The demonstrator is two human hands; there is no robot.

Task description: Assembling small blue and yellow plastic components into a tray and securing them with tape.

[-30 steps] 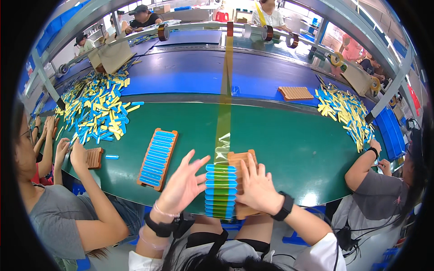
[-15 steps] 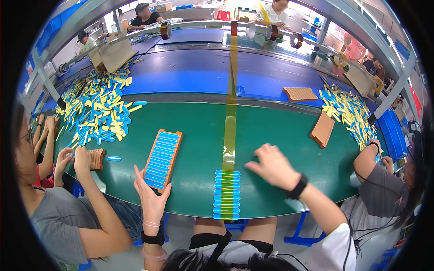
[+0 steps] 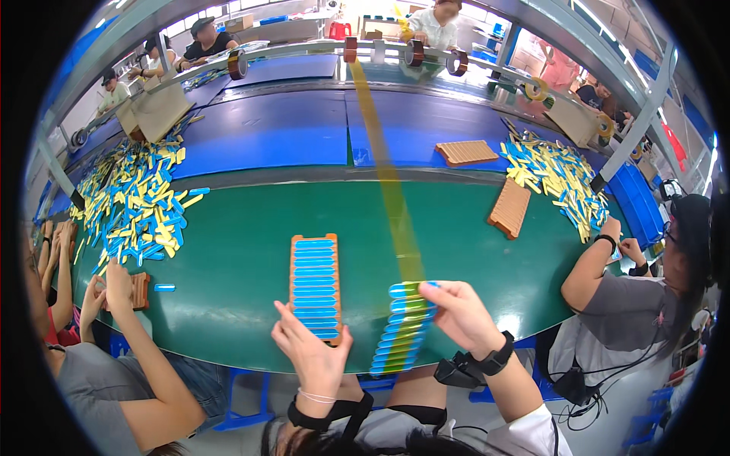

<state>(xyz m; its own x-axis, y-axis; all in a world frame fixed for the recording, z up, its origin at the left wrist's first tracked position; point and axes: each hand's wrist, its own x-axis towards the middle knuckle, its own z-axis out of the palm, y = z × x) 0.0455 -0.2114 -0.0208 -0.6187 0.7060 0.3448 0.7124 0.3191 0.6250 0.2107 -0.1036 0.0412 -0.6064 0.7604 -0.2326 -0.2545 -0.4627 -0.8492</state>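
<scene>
My left hand grips the near end of an orange ribbed tray, fingers on its left side and thumb on its right. A column of blue strips lies across the tray's grooves. My right hand pinches the far end of a row of blue strips, thumb on top. Amber tape runs along the middle of that row and stretches away to a roll on the overhead bar. The row tilts, its near end hanging by the table edge.
Heaps of blue and yellow strips lie at the left and right. Two more orange trays rest at the right. More tape rolls hang on the bar. People work on both sides and across the green table.
My right hand has come to the taped row, closed on its far end and lifted it. The tray in my left hand now stands straighter and nearer the row. The view has shifted.
</scene>
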